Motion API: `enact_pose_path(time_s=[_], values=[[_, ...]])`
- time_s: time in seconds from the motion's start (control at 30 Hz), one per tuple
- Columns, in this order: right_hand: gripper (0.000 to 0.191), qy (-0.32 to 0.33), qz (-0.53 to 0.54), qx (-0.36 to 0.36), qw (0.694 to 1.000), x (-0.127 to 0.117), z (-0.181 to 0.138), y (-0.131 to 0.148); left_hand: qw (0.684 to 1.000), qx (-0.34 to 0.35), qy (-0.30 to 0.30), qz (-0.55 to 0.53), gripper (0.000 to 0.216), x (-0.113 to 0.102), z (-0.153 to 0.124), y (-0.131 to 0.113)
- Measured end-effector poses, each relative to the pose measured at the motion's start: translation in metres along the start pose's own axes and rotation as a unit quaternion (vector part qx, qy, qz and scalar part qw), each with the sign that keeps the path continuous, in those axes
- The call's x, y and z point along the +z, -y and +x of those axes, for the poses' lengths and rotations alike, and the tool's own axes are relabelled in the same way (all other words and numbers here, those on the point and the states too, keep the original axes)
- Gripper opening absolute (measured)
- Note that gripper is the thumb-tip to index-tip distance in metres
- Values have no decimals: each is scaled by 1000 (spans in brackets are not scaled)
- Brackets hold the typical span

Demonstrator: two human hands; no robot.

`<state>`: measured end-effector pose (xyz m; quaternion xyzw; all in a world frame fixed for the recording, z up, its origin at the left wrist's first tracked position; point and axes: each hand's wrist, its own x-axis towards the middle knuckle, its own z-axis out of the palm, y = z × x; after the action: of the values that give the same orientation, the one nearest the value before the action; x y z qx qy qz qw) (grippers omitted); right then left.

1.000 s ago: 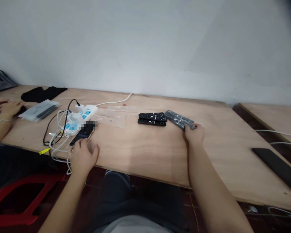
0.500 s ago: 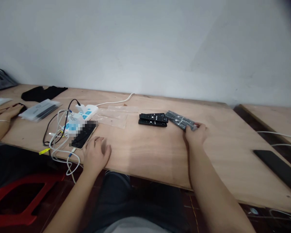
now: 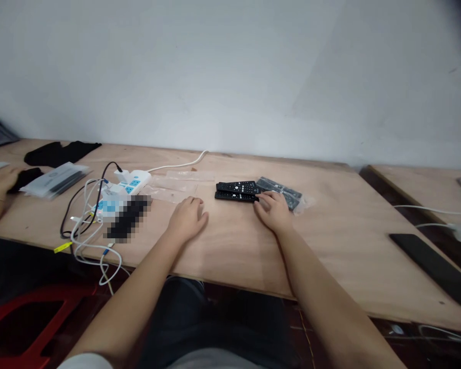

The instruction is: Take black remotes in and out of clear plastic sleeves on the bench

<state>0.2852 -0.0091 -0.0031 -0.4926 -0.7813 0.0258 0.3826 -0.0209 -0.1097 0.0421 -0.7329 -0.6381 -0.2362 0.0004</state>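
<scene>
Two black remote controls (image 3: pixel 236 187) lie one partly on top of the other near the middle of the wooden table. Beside their right end rests a remote in a clear plastic sleeve (image 3: pixel 278 190), partly covered by my right hand (image 3: pixel 275 211). The fingertips of that hand reach the right end of the bare remotes, thumb and fingers apart; whether they touch is hard to make out. My left hand (image 3: pixel 186 218) hovers over or rests on the table left of the remotes, fingers loosely spread and holding nothing. Behind it lie flat clear plastic sleeves (image 3: pixel 171 187).
A white power strip (image 3: pixel 137 179) with tangled cables (image 3: pixel 86 225) and a blurred-out dark phone (image 3: pixel 128 219) are at left. Further left are bagged items (image 3: pixel 56 179), a black cloth (image 3: pixel 61 152) and another person's hand (image 3: pixel 2 182). A dark flat slab (image 3: pixel 432 266) lies at right.
My right hand has let go of the sleeved remote and moved left to the bare remotes. My left hand has moved from beside the phone rightward and forward, nearer the remotes.
</scene>
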Motion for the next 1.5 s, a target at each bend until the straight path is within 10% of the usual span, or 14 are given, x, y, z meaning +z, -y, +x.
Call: enact_pose_path(time_s=[0.57,1.5], values=[[27,39,52,-24,998,9,-1,-12,1000,-2,1,6,40,41,14,26],[41,136,17,-42,990,7,-1,25,986,-86,-137,-26,11,50,16,45]])
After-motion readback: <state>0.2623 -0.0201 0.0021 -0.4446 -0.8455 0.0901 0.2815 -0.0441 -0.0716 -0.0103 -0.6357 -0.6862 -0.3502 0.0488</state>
